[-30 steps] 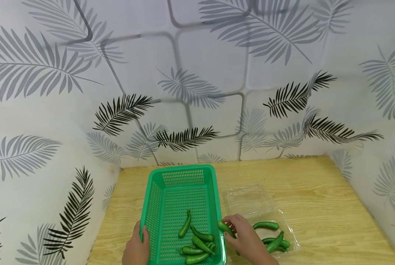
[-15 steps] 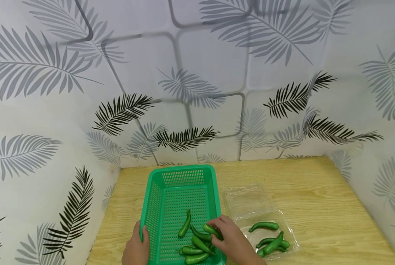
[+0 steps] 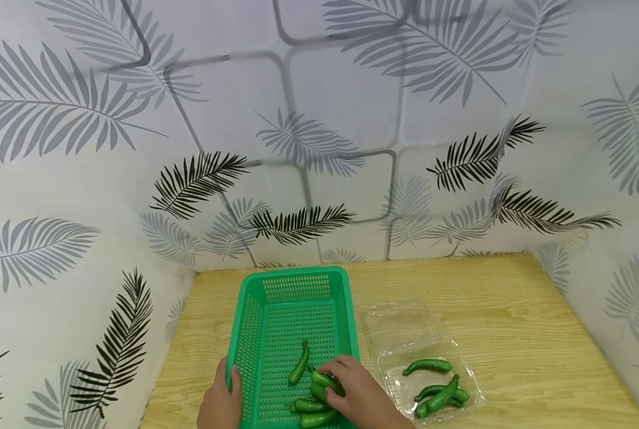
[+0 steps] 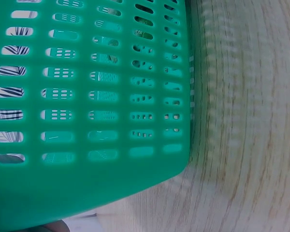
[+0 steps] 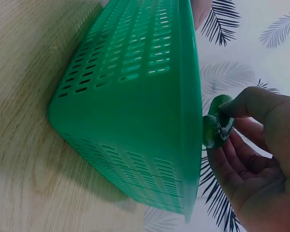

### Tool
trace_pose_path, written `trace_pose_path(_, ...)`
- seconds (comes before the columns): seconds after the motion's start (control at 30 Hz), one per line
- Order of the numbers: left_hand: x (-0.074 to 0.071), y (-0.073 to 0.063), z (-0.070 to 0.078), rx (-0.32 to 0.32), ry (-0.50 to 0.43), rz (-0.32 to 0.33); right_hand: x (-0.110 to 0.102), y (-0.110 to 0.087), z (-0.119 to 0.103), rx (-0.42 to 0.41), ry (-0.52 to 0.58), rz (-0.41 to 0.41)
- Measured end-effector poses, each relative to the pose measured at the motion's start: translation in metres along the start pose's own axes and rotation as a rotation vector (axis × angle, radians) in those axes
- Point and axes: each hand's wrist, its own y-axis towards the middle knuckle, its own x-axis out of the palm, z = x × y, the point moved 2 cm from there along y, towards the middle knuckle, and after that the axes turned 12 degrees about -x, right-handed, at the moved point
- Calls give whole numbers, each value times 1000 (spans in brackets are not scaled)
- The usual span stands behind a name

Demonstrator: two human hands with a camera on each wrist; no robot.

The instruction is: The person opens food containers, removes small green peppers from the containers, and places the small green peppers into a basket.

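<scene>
My left hand (image 3: 221, 400) grips the left rim of a green plastic basket (image 3: 299, 271), thumb over the edge. The basket's slotted wall fills much of the left wrist view. Over the basket's near right part, my right hand (image 3: 354, 390) pinches a green pepper (image 3: 327, 381) between thumb and fingers. In the right wrist view the held pepper (image 5: 220, 121) shows just above the rim. Below it several green peppers (image 3: 316, 418) lie in a pile, partly hidden by the hand. One slim pepper (image 3: 299, 363) lies apart on the basket floor.
To the right of the basket lies an opened clear plastic clamshell box (image 3: 402, 319). Several green peppers (image 3: 438, 398) lie in its near half, with a single pepper (image 3: 427, 366) apart from them. The wooden table (image 3: 517, 333) meets leaf-patterned walls at the back and sides.
My right hand has carried the pepper left from the basket's right rim to over the pile inside. The left hand and the basket have stayed in place.
</scene>
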Motion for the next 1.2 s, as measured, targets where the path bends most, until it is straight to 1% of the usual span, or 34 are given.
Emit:
trace_pose_path(0.3, -1, -1, 1, 0, -4, 3, 8, 1, -3, 58, 61, -69)
trace_pose_path(0.5, -1, -1, 1, -1, -6, -1, 13, 1, -3, 53, 60, -76)
trace_pose_path(0.53, -1, -1, 1, 0, -7, -2, 13, 1, -3, 42, 50, -73)
trace_pose_path(0.67, -1, -1, 2, -8, -5, -8, 16, 1, -3, 30, 37, -111)
trace_pose_path(0.8, -1, -1, 2, -20, 0, -16, 19, 0, -3, 17, 3, -128)
trace_pose_path(1.03, -2, -3, 2, -25, 2, -25, 21, 0, -1, 45, -23, -174)
trace_pose_path(1.2, -1, -2, 3, -20, -22, -11, 24, -1, 0, 47, -52, -178)
